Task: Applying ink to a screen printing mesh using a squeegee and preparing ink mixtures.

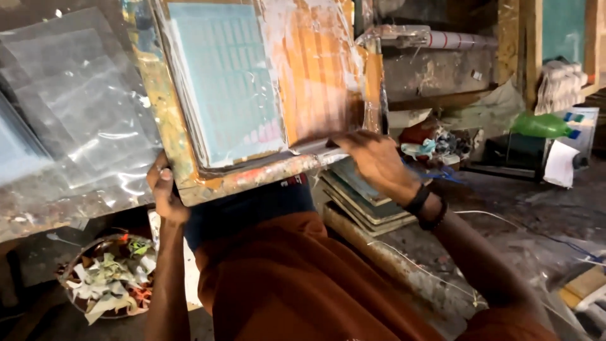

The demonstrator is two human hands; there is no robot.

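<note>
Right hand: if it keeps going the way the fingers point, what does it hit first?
The right hand points left along the lower edge of the screen frame. Its fingertips already sit at the frame's inner edge, so it would likely meet the teal mesh panel first; depth is unclear.

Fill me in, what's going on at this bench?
A person is holding a paint-stained wooden screen frame tilted up against their lap. The left hand grips its lower left corner. The right hand is on the lower edge, fingers at a thin sheet or film lying there. A stack of similar frames sits just behind, and a bowl of paper scraps is on the floor.
</note>
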